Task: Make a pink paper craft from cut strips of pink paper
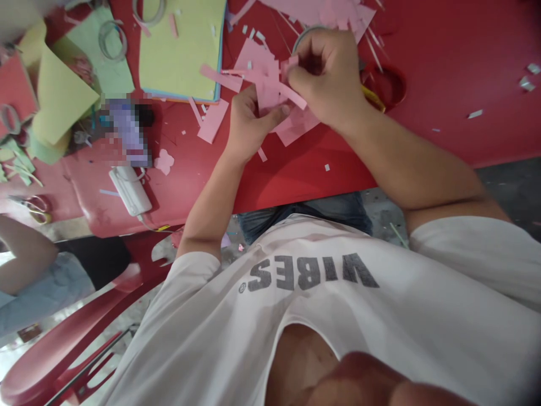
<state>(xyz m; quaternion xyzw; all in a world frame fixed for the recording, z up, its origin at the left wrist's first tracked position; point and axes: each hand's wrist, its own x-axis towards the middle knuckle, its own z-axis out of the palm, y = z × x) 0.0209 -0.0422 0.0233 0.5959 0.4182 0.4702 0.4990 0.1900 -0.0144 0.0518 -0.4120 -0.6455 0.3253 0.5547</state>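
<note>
Pink paper pieces lie bunched between my two hands at the table's far middle. My left hand is closed at their near left side, its thumb laid along the paper and its fingers partly hidden beneath. Thumb and fingertips of my right hand pinch a small pink paper strip. Just below that pinch, another pink strip slants across the bunch. A thin pink stick points left out of the pieces. Behind my right hand, a round rim is mostly covered.
Left of my hands lies a stack of coloured paper with a tape roll on it. A white power strip and scissors are farther left. Yellow-handled scissors lie beside my right wrist. Another person's arm shows at left.
</note>
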